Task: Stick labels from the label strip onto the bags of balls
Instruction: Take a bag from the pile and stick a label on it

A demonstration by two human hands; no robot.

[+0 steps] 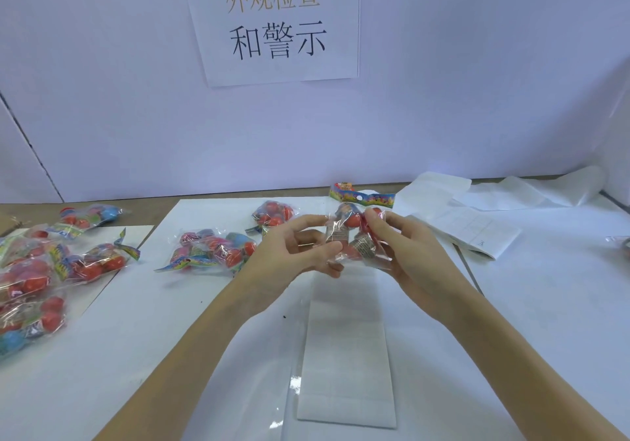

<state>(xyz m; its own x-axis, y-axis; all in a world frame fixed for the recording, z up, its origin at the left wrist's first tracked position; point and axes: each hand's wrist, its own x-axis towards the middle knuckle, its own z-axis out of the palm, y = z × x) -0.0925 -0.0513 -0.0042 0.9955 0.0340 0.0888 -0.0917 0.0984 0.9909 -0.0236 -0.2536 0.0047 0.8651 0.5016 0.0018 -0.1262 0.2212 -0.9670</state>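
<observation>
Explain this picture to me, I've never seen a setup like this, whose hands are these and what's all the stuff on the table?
There is no machine here. A person wears a camera on the head, so you look down at their own two bare hands. The left hand and the right hand together hold up a clear bag of balls with a colourful header card, fingers curled round its sides. Below it on the white table lies the label strip, a long pale sheet. More bags of balls sit at centre left, behind the hands, and in a pile at far left. Loose white paper lies at right, and a printed sign hangs on the wall.
</observation>
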